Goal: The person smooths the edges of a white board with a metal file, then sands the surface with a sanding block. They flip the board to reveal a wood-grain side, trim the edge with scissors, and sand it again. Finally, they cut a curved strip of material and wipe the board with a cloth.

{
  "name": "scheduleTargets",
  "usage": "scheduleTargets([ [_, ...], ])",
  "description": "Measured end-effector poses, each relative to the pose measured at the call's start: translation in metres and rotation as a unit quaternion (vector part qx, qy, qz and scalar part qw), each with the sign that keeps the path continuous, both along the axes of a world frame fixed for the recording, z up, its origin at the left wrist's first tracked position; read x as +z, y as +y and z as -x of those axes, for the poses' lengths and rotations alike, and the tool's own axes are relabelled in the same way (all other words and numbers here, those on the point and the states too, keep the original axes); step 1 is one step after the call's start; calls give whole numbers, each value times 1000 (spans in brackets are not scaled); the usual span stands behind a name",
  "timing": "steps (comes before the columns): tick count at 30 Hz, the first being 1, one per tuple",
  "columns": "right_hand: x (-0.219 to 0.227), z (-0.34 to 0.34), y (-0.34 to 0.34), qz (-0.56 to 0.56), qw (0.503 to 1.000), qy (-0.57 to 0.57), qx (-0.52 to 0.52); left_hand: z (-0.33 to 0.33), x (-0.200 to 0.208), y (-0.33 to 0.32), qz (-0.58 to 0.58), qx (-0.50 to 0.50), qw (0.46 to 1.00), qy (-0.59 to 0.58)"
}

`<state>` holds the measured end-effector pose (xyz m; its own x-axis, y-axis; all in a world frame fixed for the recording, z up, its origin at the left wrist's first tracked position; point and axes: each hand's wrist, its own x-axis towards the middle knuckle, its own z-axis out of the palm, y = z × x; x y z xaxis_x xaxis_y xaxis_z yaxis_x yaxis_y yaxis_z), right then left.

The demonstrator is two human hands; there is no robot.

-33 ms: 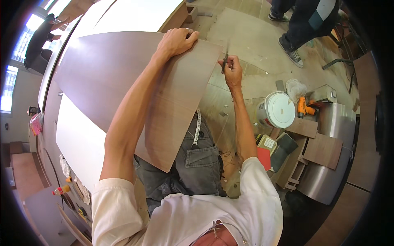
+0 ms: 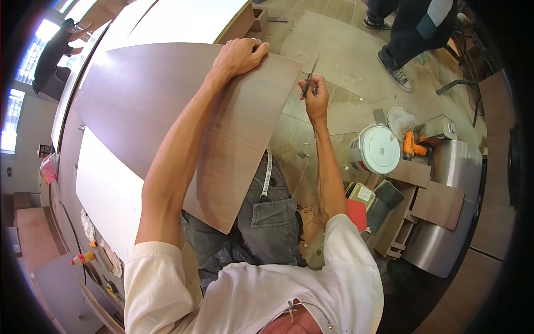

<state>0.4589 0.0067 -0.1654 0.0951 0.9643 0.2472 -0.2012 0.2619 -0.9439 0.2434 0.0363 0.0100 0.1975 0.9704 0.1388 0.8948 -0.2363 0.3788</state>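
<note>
A large brown wood-grain panel (image 2: 161,94) lies at a slant over my grey trousers, its far side against a white board (image 2: 183,19). My left hand (image 2: 239,57) is closed over the panel's far edge, thumb pointing right. Just beyond the panel's right edge, my right hand (image 2: 315,97) grips a slim dark hand tool (image 2: 312,73). Its thin end points up and slightly right, apart from the panel. The tool is small and partly covered by my fingers, so its exact kind is unclear.
To the right stand a white lidded bucket (image 2: 381,149), an orange power drill (image 2: 411,146), wood offcuts (image 2: 438,204) and a metal cylinder (image 2: 436,245). Another person's legs (image 2: 420,42) are at the far right. A second person (image 2: 53,58) stands far left.
The tool in my right hand has swung so that its tip leans further right. My left hand and the panel have stayed put.
</note>
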Motion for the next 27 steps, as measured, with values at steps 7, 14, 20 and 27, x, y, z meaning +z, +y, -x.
scheduleTargets([
  [7, 21, 1, -48, -72, 977, -182, -90, 5, 2, -9, -81, -31, 995, -44],
  [14, 59, -38, -82, -96, 912, -356, -179, -9, 8, -27, -148, -103, 972, -149],
  [20, 59, -48, -100, 42, 975, -174, -130, -49, -6, -25, -165, -127, 974, -88],
  [27, 41, -17, -139, 85, 982, -140, -94, -69, -13, -13, 3, -59, 998, -7],
])
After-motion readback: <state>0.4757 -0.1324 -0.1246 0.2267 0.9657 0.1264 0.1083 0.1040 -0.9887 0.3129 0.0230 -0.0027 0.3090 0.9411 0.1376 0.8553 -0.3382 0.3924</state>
